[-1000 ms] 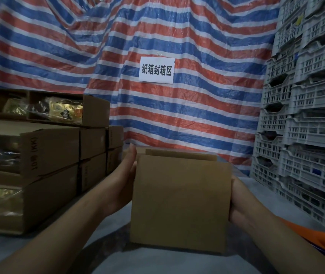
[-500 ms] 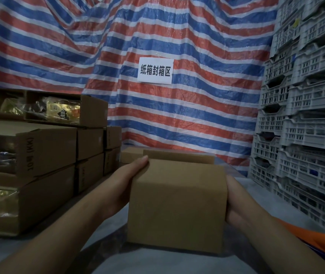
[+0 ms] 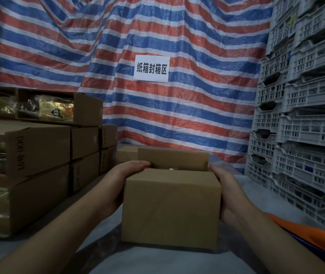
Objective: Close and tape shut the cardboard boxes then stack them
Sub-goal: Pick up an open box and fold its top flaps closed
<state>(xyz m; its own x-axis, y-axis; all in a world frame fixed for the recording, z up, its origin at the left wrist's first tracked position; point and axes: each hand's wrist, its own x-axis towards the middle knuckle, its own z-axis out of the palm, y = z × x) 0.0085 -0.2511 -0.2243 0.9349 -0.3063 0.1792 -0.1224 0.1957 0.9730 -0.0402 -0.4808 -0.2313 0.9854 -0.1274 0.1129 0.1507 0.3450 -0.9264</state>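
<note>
A small brown cardboard box (image 3: 170, 210) stands on the grey table surface (image 3: 157, 262) in front of me. Its near flap is folded down over the top, while the far flap (image 3: 173, 158) still stands upright, leaving a gap where something shiny shows inside. My left hand (image 3: 122, 182) grips the box's left side, fingers lying over the top left edge. My right hand (image 3: 229, 192) presses flat against its right side. No tape shows on the box.
Stacked cardboard boxes (image 3: 37, 155), some open with packets inside, fill the left. Another small box (image 3: 127, 153) lies behind the held one. Grey plastic crates (image 3: 304, 125) tower at the right. A striped tarp with a white sign (image 3: 151, 68) hangs behind. Something orange (image 3: 316, 232) lies at lower right.
The near flap, upright a second ago, has come down onto the box's top. My left hand's fingers moved over the top edge, and the view tilted down a little.
</note>
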